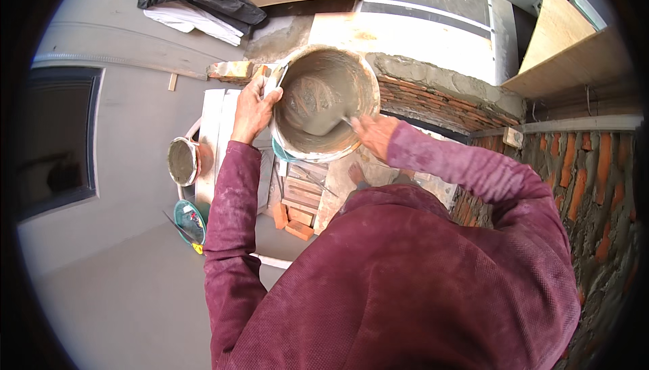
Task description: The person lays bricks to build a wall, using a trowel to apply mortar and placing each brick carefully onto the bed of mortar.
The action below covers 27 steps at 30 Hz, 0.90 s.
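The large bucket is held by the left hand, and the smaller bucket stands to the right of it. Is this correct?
Not quite: in the head view, the smaller bucket stands to the left of the large bucket, which the left hand does hold.

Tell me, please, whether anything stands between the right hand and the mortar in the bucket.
Nothing visible blocks it: the right hand is at the right side of the open bucket, its trowel reaching inside to the mortar. The left hand is at the left rim, out of that path.
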### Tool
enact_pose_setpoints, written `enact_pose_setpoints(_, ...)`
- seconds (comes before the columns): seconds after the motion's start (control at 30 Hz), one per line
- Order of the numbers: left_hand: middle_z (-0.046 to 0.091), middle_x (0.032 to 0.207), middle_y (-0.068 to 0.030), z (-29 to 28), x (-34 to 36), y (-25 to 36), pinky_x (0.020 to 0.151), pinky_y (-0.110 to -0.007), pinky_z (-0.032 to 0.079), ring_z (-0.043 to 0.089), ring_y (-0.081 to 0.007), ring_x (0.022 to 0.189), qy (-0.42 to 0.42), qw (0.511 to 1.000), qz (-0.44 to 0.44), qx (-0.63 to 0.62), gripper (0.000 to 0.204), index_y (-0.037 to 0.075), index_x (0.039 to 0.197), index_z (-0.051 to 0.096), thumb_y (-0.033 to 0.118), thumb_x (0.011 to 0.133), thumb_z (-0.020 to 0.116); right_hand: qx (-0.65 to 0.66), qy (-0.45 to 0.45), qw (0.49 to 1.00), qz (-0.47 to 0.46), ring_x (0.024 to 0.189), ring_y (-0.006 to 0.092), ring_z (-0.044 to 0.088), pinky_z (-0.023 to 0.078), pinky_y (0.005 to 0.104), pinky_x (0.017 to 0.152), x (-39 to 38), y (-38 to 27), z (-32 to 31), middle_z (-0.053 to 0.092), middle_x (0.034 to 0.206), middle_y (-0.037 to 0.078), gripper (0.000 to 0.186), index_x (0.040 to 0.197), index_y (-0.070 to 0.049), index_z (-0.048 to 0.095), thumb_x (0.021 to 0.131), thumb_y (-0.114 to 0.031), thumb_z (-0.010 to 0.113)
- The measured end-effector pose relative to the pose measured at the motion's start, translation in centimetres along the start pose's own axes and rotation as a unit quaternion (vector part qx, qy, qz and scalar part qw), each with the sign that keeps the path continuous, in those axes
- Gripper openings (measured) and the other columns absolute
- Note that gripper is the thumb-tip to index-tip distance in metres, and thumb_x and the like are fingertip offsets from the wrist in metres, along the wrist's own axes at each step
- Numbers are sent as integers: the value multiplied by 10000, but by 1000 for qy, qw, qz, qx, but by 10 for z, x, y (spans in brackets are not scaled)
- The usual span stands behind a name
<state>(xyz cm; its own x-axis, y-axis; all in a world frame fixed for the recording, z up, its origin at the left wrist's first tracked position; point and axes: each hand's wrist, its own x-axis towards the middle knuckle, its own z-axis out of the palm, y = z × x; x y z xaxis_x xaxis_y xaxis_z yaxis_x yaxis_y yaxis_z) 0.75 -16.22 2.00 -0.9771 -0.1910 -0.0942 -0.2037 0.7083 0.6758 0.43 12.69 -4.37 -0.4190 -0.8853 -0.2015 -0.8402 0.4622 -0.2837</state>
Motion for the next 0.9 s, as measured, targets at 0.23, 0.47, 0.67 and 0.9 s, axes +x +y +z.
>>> enact_pose_setpoints(0.23,618,751,-94,-3,3,2,686,-317,453,555,-174,694,20,1000,-6,4,242,-11,894,603,207,811,667,30,117,992,41,851,335,645,539,434,686,24,11,-12,562,1013,227,626,1395,56,316,814,-26,535)
enact_pose_setpoints(0.47,597,734,-69,4,5,9,670,-298,439,532,-143,686,31,998,0,48,230,-10,885,587,194,812,665,9,24,996,88,908,338,648,554,407,715,5,31,-8,572,1050,233,606,1385,63,337,816,-26,527)
enact_pose_setpoints(0.67,623,770,-81,9,-6,-7,690,-303,449,552,-162,696,70,997,5,27,254,-4,925,604,219,819,664,-24,-59,997,38,852,323,672,553,406,699,-4,13,2,617,1007,215,439,1237,127,480,834,-47,499)
enact_pose_setpoints(0.9,666,803,-213,48,7,46,758,-486,499,651,-406,796,46,973,85,209,262,27,930,613,246,797,669,-22,-49,985,162,871,332,674,547,434,704,26,21,13,625,1046,247,480,1217,105,506,786,-94,580)
